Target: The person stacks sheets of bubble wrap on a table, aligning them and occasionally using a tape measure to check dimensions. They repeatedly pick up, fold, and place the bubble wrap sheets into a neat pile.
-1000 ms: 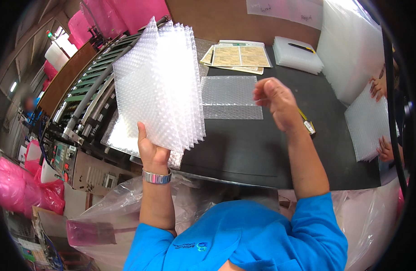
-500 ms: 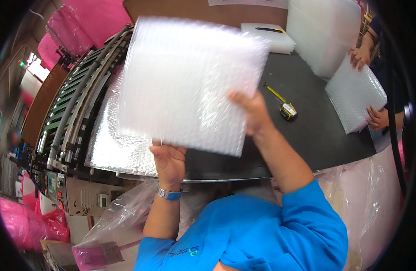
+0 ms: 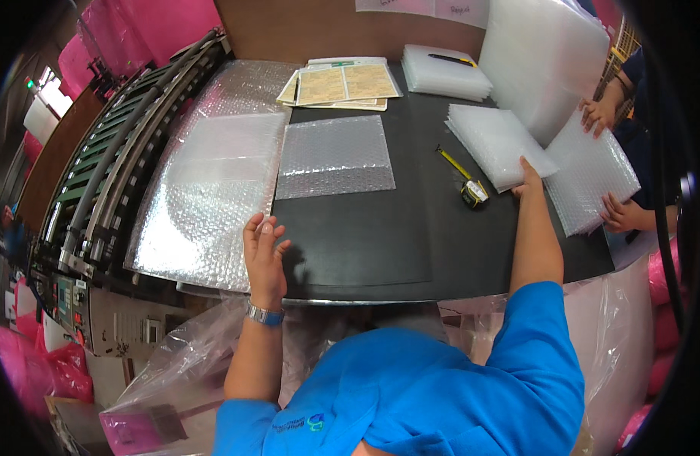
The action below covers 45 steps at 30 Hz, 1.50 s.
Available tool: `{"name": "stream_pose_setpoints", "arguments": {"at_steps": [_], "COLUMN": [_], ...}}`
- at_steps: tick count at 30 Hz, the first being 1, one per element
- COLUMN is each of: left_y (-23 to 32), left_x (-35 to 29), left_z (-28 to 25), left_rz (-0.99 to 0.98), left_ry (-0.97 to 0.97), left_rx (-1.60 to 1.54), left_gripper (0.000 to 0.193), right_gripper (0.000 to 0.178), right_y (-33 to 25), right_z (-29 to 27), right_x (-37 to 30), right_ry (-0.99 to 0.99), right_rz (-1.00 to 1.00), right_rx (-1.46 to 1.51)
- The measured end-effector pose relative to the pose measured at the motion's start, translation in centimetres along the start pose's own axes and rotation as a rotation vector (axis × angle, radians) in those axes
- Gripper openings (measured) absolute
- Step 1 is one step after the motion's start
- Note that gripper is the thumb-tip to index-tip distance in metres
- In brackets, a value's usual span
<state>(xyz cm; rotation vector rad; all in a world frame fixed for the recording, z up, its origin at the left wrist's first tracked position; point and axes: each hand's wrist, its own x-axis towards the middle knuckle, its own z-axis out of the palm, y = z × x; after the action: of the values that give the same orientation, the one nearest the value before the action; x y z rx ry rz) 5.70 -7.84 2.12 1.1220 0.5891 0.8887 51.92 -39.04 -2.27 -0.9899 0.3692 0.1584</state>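
My right hand [image 3: 528,182] grips the near corner of a stack of bubble wrap bags [image 3: 498,144] at the right of the black table. My left hand [image 3: 265,254] is raised near the table's front edge, fingers loosely apart, holding nothing. Close beyond it lies a large bubble wrap sheet [image 3: 190,228] on the left side, with a smaller clear bag [image 3: 228,144] on top. A single bubble wrap bag [image 3: 336,159] lies flat in the middle. Between it and my right arm rests a tape measure [image 3: 474,194], its yellow blade partly out.
At right, a co-worker's hands [image 3: 623,213] hold another bubble wrap bag stack [image 3: 589,178]. Behind stand a tall white stack [image 3: 544,64], a low stack [image 3: 445,74] with a pen [image 3: 451,59], and papers [image 3: 346,83]. A roller machine [image 3: 110,144] borders the table's left.
The bag stack that both hands held up in front of me is now at the right, in my right hand only. My left hand has let go. The middle bag and papers have come into view.
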Motion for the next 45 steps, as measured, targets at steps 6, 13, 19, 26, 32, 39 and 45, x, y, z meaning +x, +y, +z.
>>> {"name": "stream_pose_setpoints", "arguments": {"at_steps": [6, 13, 19, 26, 32, 39, 45], "left_y": [-0.1, -1.2, -2.8, -3.1, -3.2, -3.0, -2.7], "left_x": [2.9, 9.9, 10.3, 9.9, 10.1, 10.1, 10.0], "left_z": [-0.2, -1.8, -1.4, -1.8, -2.2, -2.2, -2.1], "left_rz": [0.137, 0.637, 0.376, 0.445, 0.504, 0.516, 0.51], "left_ry": [-0.008, -0.044, -0.235, -0.268, -0.3, -0.316, -0.439], "left_rx": [0.295, 1.56, 1.924, 1.851, 1.77, 1.735, 1.657], "left_gripper": [0.043, 0.05, 0.05, 0.041, 0.033, 0.027, 0.024], "right_gripper": [0.062, 0.071, 0.081, 0.077, 0.066, 0.057, 0.047], "right_y": [1.6, 11.8, 17.3, 18.0, 19.4, 18.9, 18.9], "right_z": [3.6, 13.8, 15.8, 15.0, 14.8, 15.1, 15.3], "right_x": [-1.7, -16.1, -16.5, -16.5, -15.7, -16.4, -16.7], "right_ry": [0.416, -0.594, -0.658, -0.766, -0.879, -0.858, -0.823], "right_rz": [-1.093, -0.001, 0.212, 0.224, 0.266, 0.298, 0.307], "right_rx": [-0.868, -0.654, -0.375, -0.242, -0.164, -0.171, -0.078]}}
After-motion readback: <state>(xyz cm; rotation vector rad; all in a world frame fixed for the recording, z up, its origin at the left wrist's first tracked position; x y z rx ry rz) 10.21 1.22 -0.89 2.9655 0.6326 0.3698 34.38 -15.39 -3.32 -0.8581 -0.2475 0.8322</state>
